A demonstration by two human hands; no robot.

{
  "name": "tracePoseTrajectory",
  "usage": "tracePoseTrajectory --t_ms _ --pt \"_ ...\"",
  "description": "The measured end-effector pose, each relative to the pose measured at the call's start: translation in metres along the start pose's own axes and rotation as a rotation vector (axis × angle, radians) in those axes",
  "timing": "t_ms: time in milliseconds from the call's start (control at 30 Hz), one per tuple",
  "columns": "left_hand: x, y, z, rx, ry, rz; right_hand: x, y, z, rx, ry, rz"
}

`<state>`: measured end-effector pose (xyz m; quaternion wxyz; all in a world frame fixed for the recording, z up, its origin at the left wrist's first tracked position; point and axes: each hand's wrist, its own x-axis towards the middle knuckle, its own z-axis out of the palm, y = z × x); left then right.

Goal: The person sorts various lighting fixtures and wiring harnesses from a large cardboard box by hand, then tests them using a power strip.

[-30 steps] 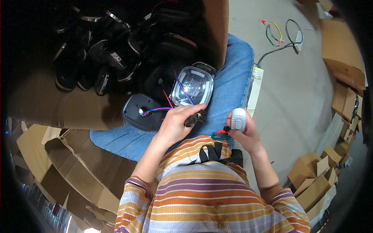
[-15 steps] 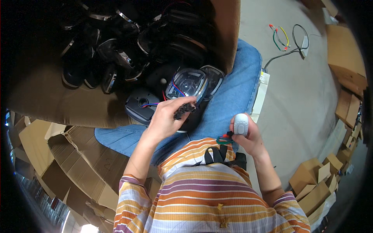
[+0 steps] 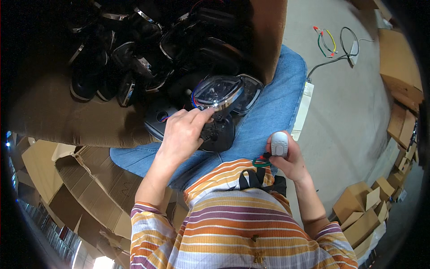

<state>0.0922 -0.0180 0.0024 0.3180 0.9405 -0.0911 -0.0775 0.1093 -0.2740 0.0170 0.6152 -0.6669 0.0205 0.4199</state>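
Note:
My left hand [image 3: 182, 133] is closed at the near edge of a lamp [image 3: 219, 93] with a clear lens and a black housing. Beneath those fingers a ribbed black part [image 3: 209, 132] is partly hidden. Blue and red wires run along the lamp's left side. Beside it, to the right, lies a second clear-lensed lamp [image 3: 251, 93]. My right hand [image 3: 289, 160] is closed round a pale grey oval handset [image 3: 279, 144] with a dotted top, held upright over the floor by my thigh. A green wire loop [image 3: 260, 162] with a red end hangs just left of that hand.
A large cardboard box [image 3: 67, 127] full of black, chrome-rimmed units [image 3: 134, 62] opens in front of me. A pale power strip [image 3: 303, 110] stands beside my right thigh, its cable [image 3: 329, 60] running across the floor. Coloured wires [image 3: 325, 41] and more cartons [image 3: 358, 204] lie to the right.
My left hand has moved slightly left and down and turned knuckles up. The lamp's lens has tilted, showing more of its rim and black body. My right hand is nearly still.

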Motion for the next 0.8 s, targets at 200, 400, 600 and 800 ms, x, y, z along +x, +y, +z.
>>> tracePoseTrajectory --t_ms 200,400,600,800 --pt "-0.029 -0.008 0.011 -0.258 0.145 -0.236 0.013 -0.007 -0.003 -0.109 -0.097 -0.086" --pt "-0.062 -0.004 0.03 -0.347 0.173 -0.344 0.093 -0.035 0.001 0.248 -0.175 0.044" --pt "-0.07 0.008 0.035 -0.458 0.176 -0.401 0.162 -0.022 -0.008 0.279 -0.117 0.186" --pt "-0.087 0.009 0.04 -0.506 0.319 -0.522 0.156 -0.022 0.03 -0.281 -0.37 -0.042"
